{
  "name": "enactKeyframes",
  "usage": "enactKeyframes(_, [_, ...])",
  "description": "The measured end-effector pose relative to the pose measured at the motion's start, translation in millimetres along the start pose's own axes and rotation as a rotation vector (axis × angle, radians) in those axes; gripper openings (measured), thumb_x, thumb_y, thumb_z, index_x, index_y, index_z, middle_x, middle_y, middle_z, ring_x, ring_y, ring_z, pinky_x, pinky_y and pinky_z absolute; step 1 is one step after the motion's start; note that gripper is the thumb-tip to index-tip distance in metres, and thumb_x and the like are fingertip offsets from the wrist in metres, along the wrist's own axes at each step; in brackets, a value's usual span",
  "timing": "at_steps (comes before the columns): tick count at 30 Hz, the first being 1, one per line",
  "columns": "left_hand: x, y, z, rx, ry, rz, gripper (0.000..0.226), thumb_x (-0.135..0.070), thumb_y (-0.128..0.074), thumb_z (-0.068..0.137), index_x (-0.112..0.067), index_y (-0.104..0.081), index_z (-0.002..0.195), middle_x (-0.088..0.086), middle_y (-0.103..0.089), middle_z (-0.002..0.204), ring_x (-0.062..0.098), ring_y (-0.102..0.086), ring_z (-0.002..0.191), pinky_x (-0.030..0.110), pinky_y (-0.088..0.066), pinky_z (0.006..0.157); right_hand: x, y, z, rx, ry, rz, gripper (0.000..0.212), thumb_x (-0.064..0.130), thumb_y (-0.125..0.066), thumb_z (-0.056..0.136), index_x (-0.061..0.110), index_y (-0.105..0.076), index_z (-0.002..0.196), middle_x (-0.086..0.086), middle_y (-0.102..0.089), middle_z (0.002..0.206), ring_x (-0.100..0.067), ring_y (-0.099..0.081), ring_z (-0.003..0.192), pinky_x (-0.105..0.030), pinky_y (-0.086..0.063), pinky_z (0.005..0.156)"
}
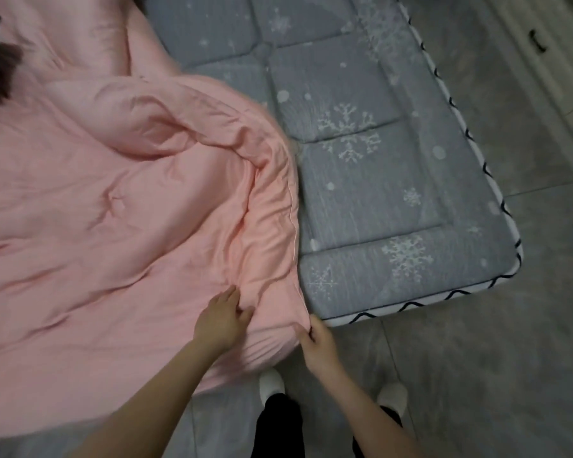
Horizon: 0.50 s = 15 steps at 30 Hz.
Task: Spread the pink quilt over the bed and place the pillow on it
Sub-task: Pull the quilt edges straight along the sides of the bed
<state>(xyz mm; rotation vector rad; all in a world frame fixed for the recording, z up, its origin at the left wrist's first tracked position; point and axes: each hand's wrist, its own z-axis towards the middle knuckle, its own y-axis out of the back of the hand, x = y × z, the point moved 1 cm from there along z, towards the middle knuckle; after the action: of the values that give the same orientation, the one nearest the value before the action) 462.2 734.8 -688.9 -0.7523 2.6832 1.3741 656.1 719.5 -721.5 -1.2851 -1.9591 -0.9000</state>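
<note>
We see the pink quilt (106, 206) bunched over the bed's (394, 200) left side, its folded edge short of the right edge, while our left hand (219, 320) lies on it, grip loosely curled into the fabric, and our right hand (318, 346) pinches its corner at the bed's near edge.
</note>
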Motion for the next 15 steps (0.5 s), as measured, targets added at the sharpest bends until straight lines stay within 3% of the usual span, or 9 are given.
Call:
enactKeyframes(4, [-54.3,28.4,-16.0,-0.119,0.039,-0.041,0.059,-0.054,-0.03,0.093,-0.01,-0.046,0.131,0.01,-0.051,0.134,0.028,-0.048,0.12,0.036,-0.04,0.095,43.3,31.5,-13.8,0.026,0.145,0.042,0.019,0.035,-0.05,0.087,0.025,-0.043,0.073,0.007,-0.052,0.068,0.003,-0.048,0.065,-0.02,-0.041,0.066])
enactKeyframes(7, [-96.8,52.4,-33.3,-0.232,0.085,-0.123,0.058,-0.053,-0.031,0.094,-0.015,-0.043,0.136,0.006,-0.048,0.14,0.026,-0.046,0.125,0.036,-0.037,0.1,88.4,53.3,-19.4,-0.011,0.196,0.113,0.017,0.021,-0.048,0.094,0.023,-0.044,0.077,0.001,-0.054,0.075,-0.01,-0.049,0.073,-0.032,-0.042,0.071])
enactKeyframes(10, [-142.8,76.5,-53.0,-0.309,0.057,-0.245,0.059,-0.056,-0.034,0.092,-0.019,-0.045,0.136,0.002,-0.046,0.143,0.022,-0.044,0.128,0.035,-0.034,0.106,131.8,102.0,-16.4,-0.076,0.168,0.222,0.016,0.012,-0.044,0.096,0.016,-0.048,0.081,-0.003,-0.054,0.08,-0.016,-0.049,0.077,-0.025,-0.038,0.066])
enactKeyframes(13, [-203.0,100.6,-71.0,-0.367,-0.046,-0.097,0.075,-0.068,-0.026,0.081,-0.02,-0.049,0.134,0.003,-0.048,0.14,0.021,-0.044,0.128,0.031,-0.032,0.105,174.3,190.4,-2.5,-0.149,0.177,0.26,0.02,0.01,-0.044,0.095,0.009,-0.047,0.075,-0.006,-0.05,0.074,-0.015,-0.044,0.075,-0.018,-0.034,0.055])
enactKeyframes(15, [-238.7,110.5,-72.9,-0.415,-0.122,-0.012,0.085,-0.072,-0.017,0.074,-0.021,-0.048,0.134,0.004,-0.047,0.141,0.022,-0.043,0.129,0.032,-0.03,0.107,198.3,257.0,21.1,-0.25,0.158,0.272,0.021,0.01,-0.046,0.094,0.007,-0.052,0.074,-0.008,-0.051,0.074,-0.016,-0.044,0.075,-0.026,-0.036,0.06])
